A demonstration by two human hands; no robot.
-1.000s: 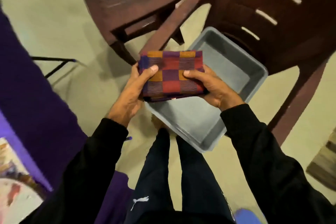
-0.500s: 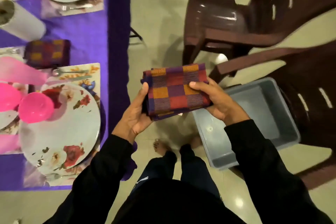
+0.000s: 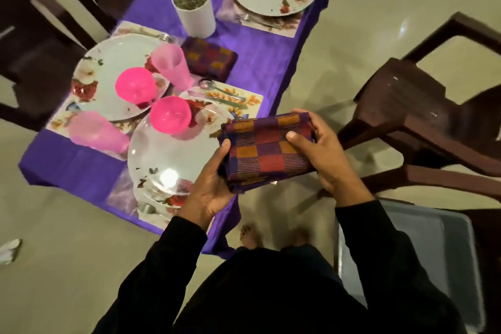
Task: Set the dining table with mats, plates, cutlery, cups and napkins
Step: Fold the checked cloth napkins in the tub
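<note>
Left hand (image 3: 208, 192) and right hand (image 3: 322, 154) gripping folded checked napkin (image 3: 267, 150) between them, plate (image 3: 168, 154) just left, brown chair (image 3: 423, 127) right, grey tub (image 3: 444, 247) below right hand

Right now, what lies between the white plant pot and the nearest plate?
In the head view, a folded checked napkin lies between the white plant pot and nearest plate, plus cutlery.

Dim indoor light from overhead. Glare spots sit on the near plate (image 3: 168, 176) and floor (image 3: 404, 27). Edges are blurred and warped.
</note>
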